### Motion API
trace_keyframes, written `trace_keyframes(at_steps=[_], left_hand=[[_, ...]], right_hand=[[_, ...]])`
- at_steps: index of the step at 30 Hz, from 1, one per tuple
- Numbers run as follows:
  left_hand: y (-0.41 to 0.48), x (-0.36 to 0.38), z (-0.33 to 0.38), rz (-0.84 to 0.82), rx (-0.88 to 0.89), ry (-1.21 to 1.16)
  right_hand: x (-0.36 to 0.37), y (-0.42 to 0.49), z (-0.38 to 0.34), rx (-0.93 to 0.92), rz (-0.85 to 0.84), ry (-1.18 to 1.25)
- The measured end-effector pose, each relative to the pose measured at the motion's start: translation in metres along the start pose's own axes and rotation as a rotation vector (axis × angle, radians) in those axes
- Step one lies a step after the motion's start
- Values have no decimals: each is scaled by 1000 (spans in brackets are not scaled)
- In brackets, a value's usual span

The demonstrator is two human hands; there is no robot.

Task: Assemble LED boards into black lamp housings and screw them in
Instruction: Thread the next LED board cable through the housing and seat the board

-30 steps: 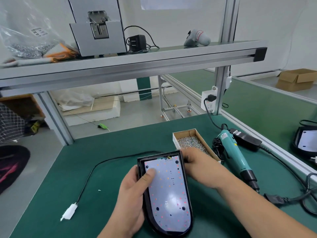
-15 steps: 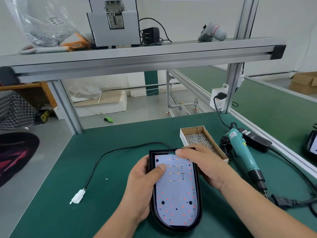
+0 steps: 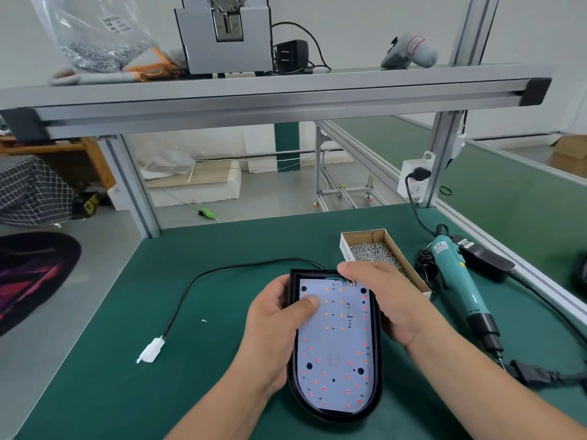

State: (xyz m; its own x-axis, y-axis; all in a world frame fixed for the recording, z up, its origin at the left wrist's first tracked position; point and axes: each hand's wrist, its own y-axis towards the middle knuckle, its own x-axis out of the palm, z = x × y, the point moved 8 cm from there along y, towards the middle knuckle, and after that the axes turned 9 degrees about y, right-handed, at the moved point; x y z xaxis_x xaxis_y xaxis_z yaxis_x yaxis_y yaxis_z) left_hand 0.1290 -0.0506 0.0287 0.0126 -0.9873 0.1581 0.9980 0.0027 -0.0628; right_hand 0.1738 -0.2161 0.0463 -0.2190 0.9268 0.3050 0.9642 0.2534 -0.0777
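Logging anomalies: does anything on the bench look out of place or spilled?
One small screw lies alone on the green mat, left of the lamp housing, apart from the screw box. Nothing else stands out.

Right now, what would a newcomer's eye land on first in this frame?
At centre, the left hand and right hand hold a black lamp housing with a white LED board, dotted red and orange, lying inside it. Just right of it sit a cardboard box of screws and a teal electric screwdriver.

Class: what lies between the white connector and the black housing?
One tiny loose screw on the green mat, then the left hand holding the housing; head view.
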Motion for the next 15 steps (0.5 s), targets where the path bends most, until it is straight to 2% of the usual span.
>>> trace_keyframes(at_steps=[5,15], left_hand=[[0,0,-5,27,-14,41],[-4,-6,-11,67,-90,95]], right_hand=[[-8,1,2,-12,81,-54],[-1,-2,1,27,55,-175]])
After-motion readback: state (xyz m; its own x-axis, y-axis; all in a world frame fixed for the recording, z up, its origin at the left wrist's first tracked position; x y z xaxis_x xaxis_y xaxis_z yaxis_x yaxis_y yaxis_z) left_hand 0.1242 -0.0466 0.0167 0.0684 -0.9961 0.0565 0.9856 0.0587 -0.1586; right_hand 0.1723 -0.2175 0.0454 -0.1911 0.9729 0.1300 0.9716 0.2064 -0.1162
